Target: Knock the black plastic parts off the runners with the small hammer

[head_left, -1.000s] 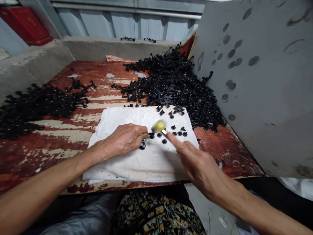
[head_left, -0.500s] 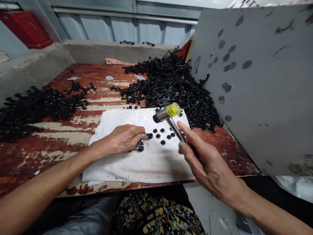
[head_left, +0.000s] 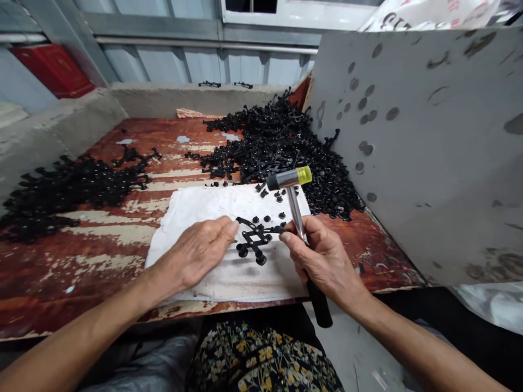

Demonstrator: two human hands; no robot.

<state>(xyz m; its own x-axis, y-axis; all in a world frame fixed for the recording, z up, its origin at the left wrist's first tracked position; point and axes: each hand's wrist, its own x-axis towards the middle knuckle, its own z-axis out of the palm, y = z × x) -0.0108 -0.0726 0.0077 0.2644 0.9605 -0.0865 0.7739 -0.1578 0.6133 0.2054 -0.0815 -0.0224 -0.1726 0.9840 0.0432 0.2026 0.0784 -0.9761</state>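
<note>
My left hand pinches one end of a black plastic part frame held just above a white cloth. My right hand grips a small hammer with a metal shaft, black grip and yellow-tipped head, held upright. The thumb and forefinger of that hand also touch the frame's other end. Several small black round caps lie loose on the cloth behind the frame.
A big heap of black plastic frames fills the back right of the worn red board. Another black pile lies at the left. A grey spotted panel stands on the right. Concrete ledges border the back and left.
The hammer has swung up from the cloth and now stands upright. The left hand lifted the black frame off the cloth, and the right hand's fingers came in to touch it.
</note>
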